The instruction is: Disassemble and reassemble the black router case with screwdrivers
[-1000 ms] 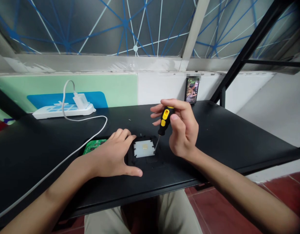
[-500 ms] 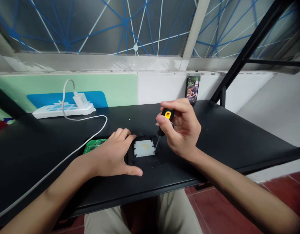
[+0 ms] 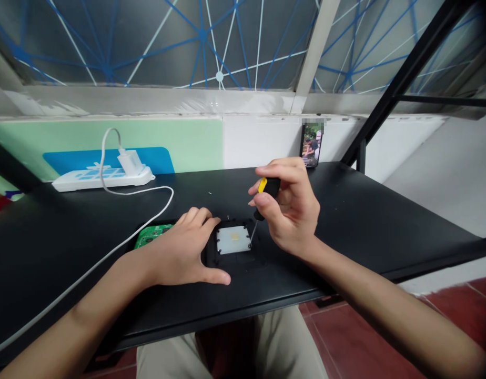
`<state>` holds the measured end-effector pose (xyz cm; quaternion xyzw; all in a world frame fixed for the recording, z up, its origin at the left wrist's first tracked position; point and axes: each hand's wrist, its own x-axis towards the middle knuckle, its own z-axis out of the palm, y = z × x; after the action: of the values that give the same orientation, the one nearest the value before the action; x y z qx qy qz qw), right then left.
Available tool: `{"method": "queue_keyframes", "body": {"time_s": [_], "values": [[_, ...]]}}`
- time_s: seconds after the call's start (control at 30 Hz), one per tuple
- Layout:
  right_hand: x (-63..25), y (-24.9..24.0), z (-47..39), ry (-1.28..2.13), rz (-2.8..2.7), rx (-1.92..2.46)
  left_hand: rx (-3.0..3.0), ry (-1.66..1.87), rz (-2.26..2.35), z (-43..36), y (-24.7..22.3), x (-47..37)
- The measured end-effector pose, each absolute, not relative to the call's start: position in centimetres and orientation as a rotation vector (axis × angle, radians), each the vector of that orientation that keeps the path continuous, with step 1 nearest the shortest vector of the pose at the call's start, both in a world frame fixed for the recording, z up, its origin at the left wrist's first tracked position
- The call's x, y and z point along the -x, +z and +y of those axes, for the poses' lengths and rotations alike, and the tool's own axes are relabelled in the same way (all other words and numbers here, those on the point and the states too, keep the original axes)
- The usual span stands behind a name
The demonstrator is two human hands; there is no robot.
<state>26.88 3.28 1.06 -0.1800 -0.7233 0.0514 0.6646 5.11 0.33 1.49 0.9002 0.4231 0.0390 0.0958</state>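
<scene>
My right hand (image 3: 292,205) is closed round a black and yellow screwdriver (image 3: 271,185). Its thin shaft slants down, and the tip meets the lower right corner of a white plate (image 3: 229,240) with a small beige square at its centre. That plate sits in a black plastic casing (image 3: 243,260). My left hand (image 3: 183,245) lies across the casing's left part, thumb and fingers spread, holding nothing. Partly under this hand, a green circuit board (image 3: 152,235) shows at its upper left. Whether a screw is under the tip is too small to tell.
Behind, a white power strip (image 3: 89,180) carries a plugged-in charger (image 3: 130,162). Its white cable (image 3: 97,268) runs across the black table (image 3: 369,221) past my left arm. A phone (image 3: 312,143) leans on the back wall. Tiny screw-like bits (image 3: 210,193) lie beyond the casing.
The screwdriver's handle has turned in my right hand, its yellow part now facing further left. That hand has shifted slightly left. My left hand stays still.
</scene>
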Motion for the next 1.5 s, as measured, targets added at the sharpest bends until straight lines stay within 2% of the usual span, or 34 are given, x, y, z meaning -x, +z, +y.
{"method": "queue_keyframes", "body": {"time_s": [0.2, 0.5, 0.73, 1.07, 1.5], "values": [[-26.9, 1.4, 3.1, 0.052, -1.688, 0.441, -2.668, 0.133, 1.253, 0.4, 1.3, -5.0], [-27.0, 0.8, 2.7, 0.322, -1.671, 0.439, -2.672, 0.142, 1.253, 0.4, 1.2, -5.0], [-26.9, 1.2, 3.3, 0.087, -1.687, 0.445, -2.679, 0.168, 1.242, 0.3, 1.1, -5.0], [-27.2, 0.7, 3.1, 0.199, -1.700, 0.670, -2.677, 0.170, 1.232, 0.4, 1.0, -5.0], [-28.0, 0.4, 5.5, 0.241, -1.464, 0.661, -2.649, 0.136, 1.232, 0.3, 1.3, -5.0]]}}
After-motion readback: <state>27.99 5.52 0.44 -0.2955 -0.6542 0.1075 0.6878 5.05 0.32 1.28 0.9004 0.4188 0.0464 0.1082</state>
